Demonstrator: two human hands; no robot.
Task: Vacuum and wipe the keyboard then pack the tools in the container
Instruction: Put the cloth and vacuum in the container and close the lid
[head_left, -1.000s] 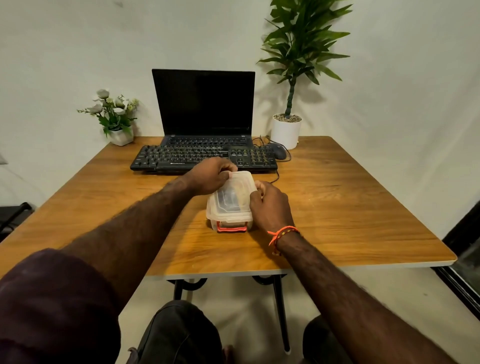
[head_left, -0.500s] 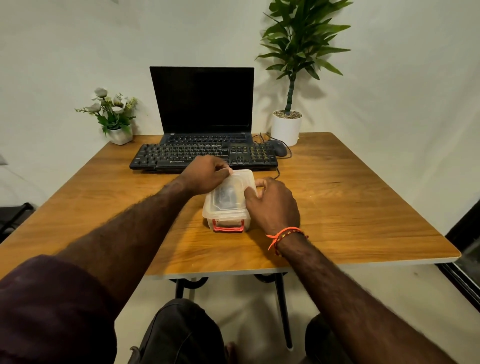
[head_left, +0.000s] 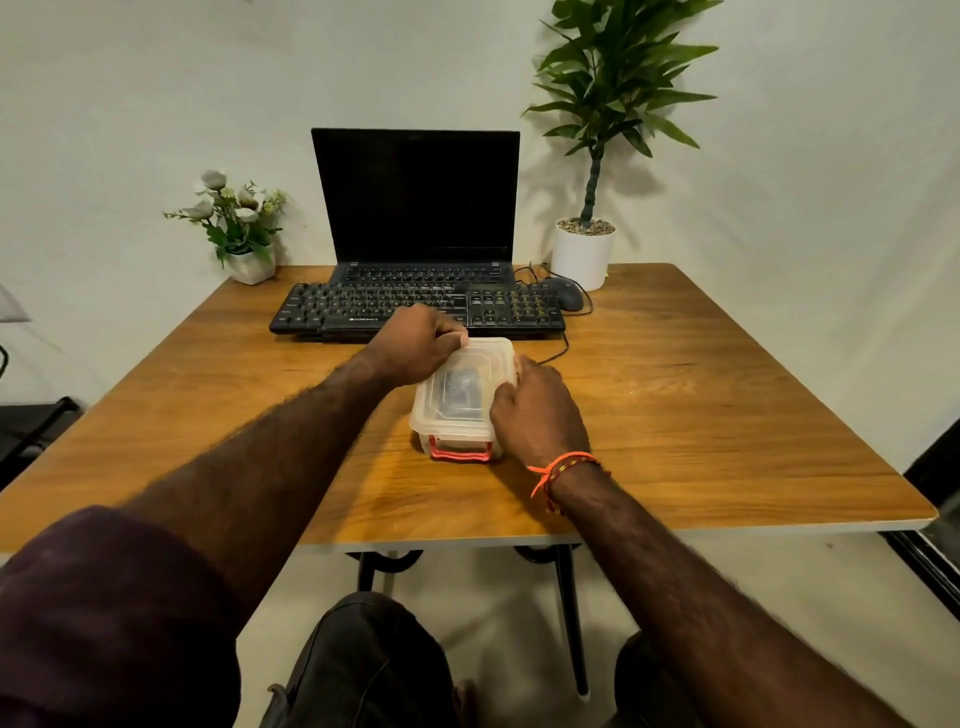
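A clear plastic container (head_left: 460, 400) with its lid on and a red latch (head_left: 460, 451) at the near end sat mid-bench (head_left: 701, 415), its long axis running near to far, tilted slightly right. Something dark showed through the lid. The right hand (head_left: 537, 410) gripped its right side; the left hand (head_left: 415, 343) curled over its far left corner. Beyond lay a black keyboard (head_left: 415, 309) lengthwise across the bench.

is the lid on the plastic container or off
On. The clear lid sits flat on the container; both hands grip its edges. Whether it is latched cannot be told.
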